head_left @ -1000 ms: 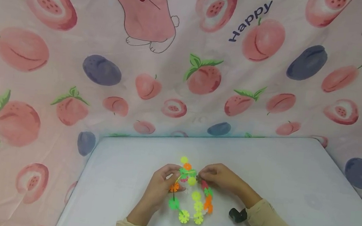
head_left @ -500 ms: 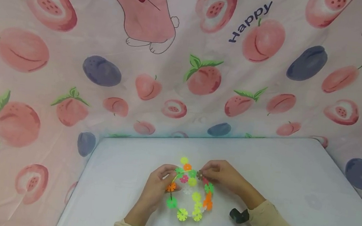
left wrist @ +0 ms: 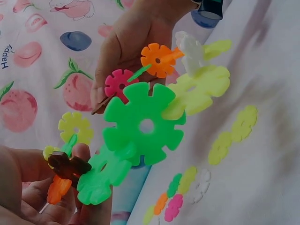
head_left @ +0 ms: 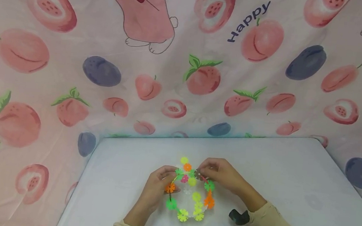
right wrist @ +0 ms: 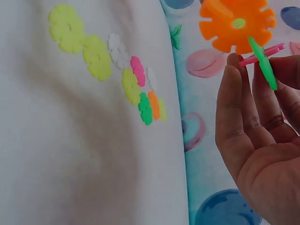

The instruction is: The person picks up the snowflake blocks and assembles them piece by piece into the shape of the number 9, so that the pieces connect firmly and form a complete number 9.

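Both hands hold up a curved chain of slotted plastic flower discs, with a green disc (left wrist: 145, 124) large in the left wrist view. My left hand (head_left: 153, 187) grips the chain's left part, near an orange disc (head_left: 170, 188) and a brown disc (left wrist: 68, 165). My right hand (head_left: 221, 172) pinches the other end, where a brown disc (head_left: 199, 174) shows at the fingertips. Beside it in the chain come a pink disc (right wrist: 262, 54), a green disc (head_left: 209, 185) and an orange disc (right wrist: 238, 23). Yellow discs (head_left: 182, 215) form the chain's near side.
Several loose discs lie on the white table (head_left: 130, 152) behind and inside the loop, among them a yellow disc (head_left: 184, 160), an orange disc (head_left: 187, 167) and a white disc (right wrist: 118, 50). A fruit-patterned cloth (head_left: 178, 72) hangs beyond the table.
My right hand has risen slightly, and the brown disc at its fingertips has turned and shifted. My left hand has moved a little left with its part of the chain.
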Demonstrator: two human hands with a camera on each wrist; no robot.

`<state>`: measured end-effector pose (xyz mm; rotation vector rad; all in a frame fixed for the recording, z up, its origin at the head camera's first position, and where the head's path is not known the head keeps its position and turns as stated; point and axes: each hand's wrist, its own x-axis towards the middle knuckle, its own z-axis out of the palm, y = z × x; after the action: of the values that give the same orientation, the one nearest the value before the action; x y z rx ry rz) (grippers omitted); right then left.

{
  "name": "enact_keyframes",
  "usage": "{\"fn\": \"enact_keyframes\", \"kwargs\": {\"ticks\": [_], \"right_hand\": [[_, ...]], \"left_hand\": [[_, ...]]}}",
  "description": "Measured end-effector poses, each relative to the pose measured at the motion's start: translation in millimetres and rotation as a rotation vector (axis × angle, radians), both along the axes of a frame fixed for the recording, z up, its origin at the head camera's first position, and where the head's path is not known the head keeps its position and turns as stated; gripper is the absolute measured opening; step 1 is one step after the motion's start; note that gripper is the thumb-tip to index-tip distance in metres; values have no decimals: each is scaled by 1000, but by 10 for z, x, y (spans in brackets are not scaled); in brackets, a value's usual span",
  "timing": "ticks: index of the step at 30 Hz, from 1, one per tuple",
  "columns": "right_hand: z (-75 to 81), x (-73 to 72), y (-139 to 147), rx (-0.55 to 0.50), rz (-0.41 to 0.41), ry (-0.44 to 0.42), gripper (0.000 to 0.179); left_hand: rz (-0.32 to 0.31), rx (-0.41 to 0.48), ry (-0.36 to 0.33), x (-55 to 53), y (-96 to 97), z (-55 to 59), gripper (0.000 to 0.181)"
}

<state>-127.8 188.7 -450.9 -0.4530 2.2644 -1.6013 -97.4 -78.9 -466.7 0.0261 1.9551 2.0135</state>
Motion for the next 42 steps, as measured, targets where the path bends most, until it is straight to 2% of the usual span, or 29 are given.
{"fn": "enact_keyframes", "kwargs": {"ticks": [4,12,26,36,42], "right_hand": [[29,6,-10,-40,20,26,14],[40,11,-19,-41,12,37,15],[66,36,-53,-36,14,46,12],[61,72,-100,38,-17,88,6],[80,96,-130,32,-42,97,4]], "left_hand": [[-2,2,1,-1,13,6,31],[-6,-19,-17,-2,55,34,30],[-28,-23,20,-2,76,44,29],[5,-74,21,0,104,51,27],[23,-106,34,18,126,74,27]]}}
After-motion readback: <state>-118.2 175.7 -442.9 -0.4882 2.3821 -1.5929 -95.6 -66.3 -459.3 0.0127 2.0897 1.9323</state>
